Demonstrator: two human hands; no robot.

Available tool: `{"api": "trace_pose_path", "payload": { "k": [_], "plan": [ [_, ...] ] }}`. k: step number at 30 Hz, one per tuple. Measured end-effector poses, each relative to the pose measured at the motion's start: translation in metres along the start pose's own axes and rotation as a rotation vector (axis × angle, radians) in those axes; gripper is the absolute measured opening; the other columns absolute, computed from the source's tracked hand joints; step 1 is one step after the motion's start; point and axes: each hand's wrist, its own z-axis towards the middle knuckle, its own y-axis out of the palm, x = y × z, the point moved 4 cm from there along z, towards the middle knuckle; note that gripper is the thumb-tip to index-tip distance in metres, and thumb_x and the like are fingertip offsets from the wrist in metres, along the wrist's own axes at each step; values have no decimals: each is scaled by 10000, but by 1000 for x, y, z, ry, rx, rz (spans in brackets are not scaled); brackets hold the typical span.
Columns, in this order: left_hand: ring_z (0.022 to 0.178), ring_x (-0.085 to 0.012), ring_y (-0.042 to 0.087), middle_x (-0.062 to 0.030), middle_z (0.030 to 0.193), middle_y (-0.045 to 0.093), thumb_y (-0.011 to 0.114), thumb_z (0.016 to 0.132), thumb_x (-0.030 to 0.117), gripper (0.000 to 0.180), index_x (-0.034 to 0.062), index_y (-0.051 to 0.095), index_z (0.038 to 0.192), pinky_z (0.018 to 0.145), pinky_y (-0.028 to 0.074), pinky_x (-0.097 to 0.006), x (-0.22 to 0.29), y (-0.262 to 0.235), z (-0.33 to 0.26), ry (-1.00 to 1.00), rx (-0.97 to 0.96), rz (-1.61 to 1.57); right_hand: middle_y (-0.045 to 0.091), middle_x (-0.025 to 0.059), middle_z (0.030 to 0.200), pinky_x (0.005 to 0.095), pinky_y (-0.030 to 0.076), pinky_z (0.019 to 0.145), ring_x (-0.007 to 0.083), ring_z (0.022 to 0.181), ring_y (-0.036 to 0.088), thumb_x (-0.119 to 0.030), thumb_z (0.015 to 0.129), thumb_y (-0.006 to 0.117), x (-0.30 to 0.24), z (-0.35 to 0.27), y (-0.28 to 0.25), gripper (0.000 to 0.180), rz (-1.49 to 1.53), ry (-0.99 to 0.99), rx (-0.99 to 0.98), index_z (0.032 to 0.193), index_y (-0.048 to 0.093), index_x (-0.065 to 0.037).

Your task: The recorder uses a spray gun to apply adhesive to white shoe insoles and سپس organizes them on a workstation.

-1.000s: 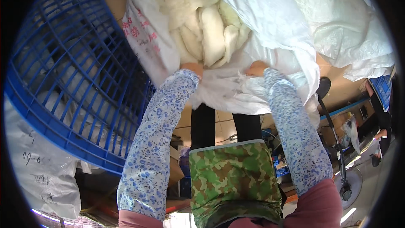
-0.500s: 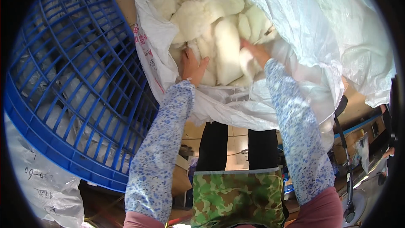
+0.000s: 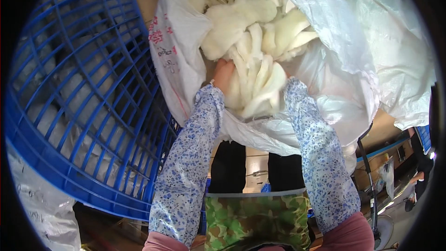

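A large white woven sack [image 3: 179,37] lies open in front of me, filled with cream-white, soft, fluffy pieces [image 3: 239,16] whose exact kind I cannot make out. Inside its near part, a bunch of these pieces [image 3: 260,83] is gathered between my hands, its long strips folded together. My left hand [image 3: 223,74] grips the left side of the bunch, with the fingertips hidden under it. At the bunch's right side is my right hand [image 3: 288,73], almost wholly covered by the pieces and the sleeve cuff; its fingers do not show. Blue-flowered sleeves cover both forearms.
To the left stands a big blue plastic lattice crate [image 3: 88,97] with pale bagged things behind its bars. Another whitish sack [image 3: 395,56] is at the far right. A clear plastic bag [image 3: 37,200] lies at lower left. A person [image 3: 420,172] shows at the right edge.
Both hands have gone deeper around the near pieces and drawn them together into a bunch. The right hand, visible before, is now mostly hidden. My view has shifted slightly.
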Motion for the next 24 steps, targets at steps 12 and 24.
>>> {"api": "trace_pose_path", "payload": {
  "k": [12,24],
  "plan": [
    [1001,-318,560,-217,1093,581,425,873,139,360,-71,486,1160,884,420,-359,126,67,-261,107,223,-85,594,156,1112,335,426,888,250,1040,545,-183,849,561,-328,-86,23,398,-112,-117,-53,1191,516,15],
    [867,-461,551,-322,894,589,491,863,226,354,-114,583,900,778,422,-468,153,105,-522,722,394,35,605,146,1088,330,437,871,240,1014,557,-153,832,572,-573,-222,144,373,-517,-309,-161,1163,536,16]
  ]
}}
